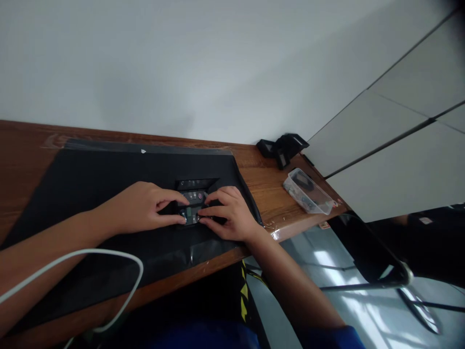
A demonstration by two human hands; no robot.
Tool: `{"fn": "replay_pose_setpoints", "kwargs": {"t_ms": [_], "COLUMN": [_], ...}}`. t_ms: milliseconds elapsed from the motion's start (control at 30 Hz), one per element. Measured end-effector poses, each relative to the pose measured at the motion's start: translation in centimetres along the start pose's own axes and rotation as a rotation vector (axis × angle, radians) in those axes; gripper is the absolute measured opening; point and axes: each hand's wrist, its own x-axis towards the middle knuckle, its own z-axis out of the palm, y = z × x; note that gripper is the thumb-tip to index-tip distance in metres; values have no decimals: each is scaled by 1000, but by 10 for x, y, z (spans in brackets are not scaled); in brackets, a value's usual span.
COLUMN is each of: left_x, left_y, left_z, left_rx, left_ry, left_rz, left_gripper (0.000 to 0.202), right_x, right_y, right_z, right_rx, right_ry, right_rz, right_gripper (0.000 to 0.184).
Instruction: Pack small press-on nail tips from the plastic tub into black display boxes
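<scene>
A small black case lies on the black mat, its lid raised at the far side. Small parts show inside, among them a round pinkish piece and a dark green block; their exact kind is too small to tell. My left hand grips the case's left side, thumb at the near corner and index finger farther back. From the right, my right hand has bent fingertips on the case's right side. Its fingers partly hide that edge.
The black mat is taped onto a wooden table against a white wall. A clear plastic tub with small items stands at right, and black boxes sit behind it. A white cable loops across my left forearm.
</scene>
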Motion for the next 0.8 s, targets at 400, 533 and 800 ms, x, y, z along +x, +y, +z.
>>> {"fn": "replay_pose_setpoints", "kwargs": {"t_ms": [400, 533, 800], "left_x": [1, 3, 2], "left_y": [-2, 1, -2], "left_z": [7, 6, 6], "left_rx": [-42, -57, -113], "left_ry": [-75, -81, -99], "left_rz": [55, 58, 39], "left_gripper": [40, 40, 41], "right_x": [1, 1, 3], "right_y": [0, -1, -2], "right_z": [4, 3, -5], "right_rx": [-45, -48, 62], "right_ry": [-11, 16, 54], "right_rz": [16, 28, 140], "right_gripper": [21, 15, 6]}}
